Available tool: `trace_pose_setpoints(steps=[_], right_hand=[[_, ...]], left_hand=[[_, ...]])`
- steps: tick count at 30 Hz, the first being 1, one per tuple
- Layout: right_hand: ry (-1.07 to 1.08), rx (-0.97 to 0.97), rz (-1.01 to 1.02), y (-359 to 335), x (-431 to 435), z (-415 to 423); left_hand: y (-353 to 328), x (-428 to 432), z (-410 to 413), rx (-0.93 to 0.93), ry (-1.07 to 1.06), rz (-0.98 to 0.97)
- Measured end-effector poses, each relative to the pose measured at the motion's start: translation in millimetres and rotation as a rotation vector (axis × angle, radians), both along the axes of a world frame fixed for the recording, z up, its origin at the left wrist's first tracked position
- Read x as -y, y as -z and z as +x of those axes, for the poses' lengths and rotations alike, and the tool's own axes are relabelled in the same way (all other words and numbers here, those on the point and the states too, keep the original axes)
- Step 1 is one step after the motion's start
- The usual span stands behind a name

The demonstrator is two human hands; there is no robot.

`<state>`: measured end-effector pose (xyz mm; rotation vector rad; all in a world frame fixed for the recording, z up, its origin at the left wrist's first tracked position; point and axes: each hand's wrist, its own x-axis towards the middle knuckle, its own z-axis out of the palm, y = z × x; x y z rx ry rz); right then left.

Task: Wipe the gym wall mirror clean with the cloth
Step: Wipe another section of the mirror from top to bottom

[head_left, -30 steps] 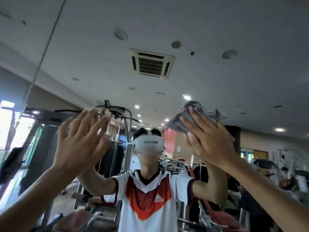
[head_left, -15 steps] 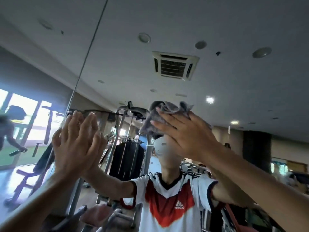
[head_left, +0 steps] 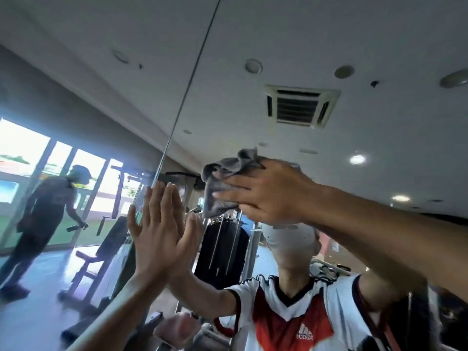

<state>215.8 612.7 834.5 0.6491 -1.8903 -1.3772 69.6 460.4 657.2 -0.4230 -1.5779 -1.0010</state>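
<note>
Gym mirror (head_left: 329, 46), left hand (head_left: 158, 231) flat open, right hand (head_left: 268, 191) clutching grey cloth (head_left: 222, 178).

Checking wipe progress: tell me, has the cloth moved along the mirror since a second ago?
Yes. The cloth under the right hand slid left, toward the mirror seam.

A single wide-angle camera worn on the person's head sits close to the wall mirror (head_left: 329, 34), tilted upward and facing it squarely enough that its wearer's reflection and the reflected ceiling fill the view.
</note>
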Motion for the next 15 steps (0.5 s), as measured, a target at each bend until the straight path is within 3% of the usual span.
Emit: trace_pose_setpoints(steps=[2, 5, 11, 13, 15], right_hand=[[0.038, -0.031, -0.040, -30.6, -3.3, 4.9], [0.057, -0.216, -0.289, -69.7, 20.2, -5.1], [-0.003, -0.393, -0.573, -49.0, 91.2, -66.9], [-0.002, -0.317, -0.522, -20.3, 105.7, -80.0], [-0.017, -0.179, -0.340, 11.4, 102.7, -84.4]], left_hand=[[0.2, -1.5, 2.1, 0.005, -0.004, 0.028], [0.8, -3.9, 5.8, 0.008, -0.010, 0.055], [-0.6, -3.4, 5.6, -0.002, -0.015, 0.065], [-1.5, -3.3, 5.5, 0.014, -0.037, 0.058], [-2.0, -3.7, 4.8, 0.032, -0.048, 0.055]])
